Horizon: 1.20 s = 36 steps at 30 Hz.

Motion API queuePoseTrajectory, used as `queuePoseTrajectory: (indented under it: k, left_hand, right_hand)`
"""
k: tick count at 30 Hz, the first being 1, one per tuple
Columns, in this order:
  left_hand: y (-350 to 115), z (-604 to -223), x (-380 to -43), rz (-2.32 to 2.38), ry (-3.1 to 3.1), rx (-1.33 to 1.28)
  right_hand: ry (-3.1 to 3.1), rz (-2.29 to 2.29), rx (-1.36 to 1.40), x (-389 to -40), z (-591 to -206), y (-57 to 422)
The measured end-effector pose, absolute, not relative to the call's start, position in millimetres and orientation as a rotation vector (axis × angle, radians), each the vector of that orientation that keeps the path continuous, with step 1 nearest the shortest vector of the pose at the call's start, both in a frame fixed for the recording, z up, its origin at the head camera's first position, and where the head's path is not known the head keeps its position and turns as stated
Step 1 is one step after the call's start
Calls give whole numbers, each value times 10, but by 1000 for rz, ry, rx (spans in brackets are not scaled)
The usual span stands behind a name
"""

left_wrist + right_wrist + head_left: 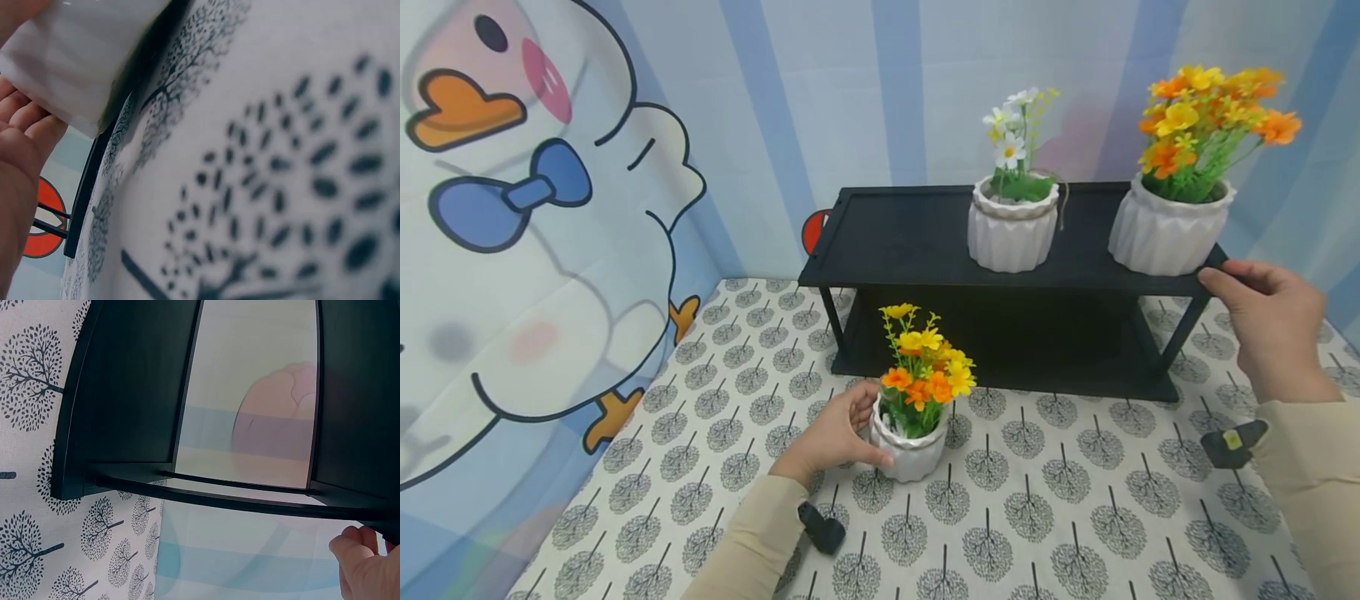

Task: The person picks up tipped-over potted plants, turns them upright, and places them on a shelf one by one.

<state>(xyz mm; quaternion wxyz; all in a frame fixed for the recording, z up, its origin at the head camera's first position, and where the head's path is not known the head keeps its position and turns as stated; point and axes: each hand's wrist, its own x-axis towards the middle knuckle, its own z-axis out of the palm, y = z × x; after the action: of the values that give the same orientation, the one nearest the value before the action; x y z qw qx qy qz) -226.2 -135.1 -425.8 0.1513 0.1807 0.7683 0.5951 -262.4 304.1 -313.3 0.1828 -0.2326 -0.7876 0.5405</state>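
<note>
A white ribbed flower pot (910, 457) with yellow and orange artificial flowers (928, 367) is in front of the black two-tier shelf (895, 242). My left hand (835, 429) holds this pot from its left side, thumb at the front and fingers behind. In the left wrist view the pot (81, 56) appears just above the patterned cloth, with my fingers (28, 115) against it. My right hand (1273, 321) grips the right front corner of the shelf's top board. The right wrist view shows that hand (369, 562) at the board's end, beside the shelf's posts (237, 501).
On the top board stand a white pot with white daisies (1013, 225) and, at the right end, a larger pot with orange and yellow flowers (1172, 229). The lower board (1000, 350) lies on the tree-print tablecloth (1000, 517). Behind hangs a striped cartoon curtain (820, 100).
</note>
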Motion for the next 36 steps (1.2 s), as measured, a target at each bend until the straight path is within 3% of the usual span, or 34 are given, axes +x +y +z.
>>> queuePoseTrajectory:
  k: [36]
  left_hand:
    - [-1437, -4294, -2254, 1680, 2154, 493]
  right_hand:
    - [-2199, 1546, -669, -2624, -3130, 3035]
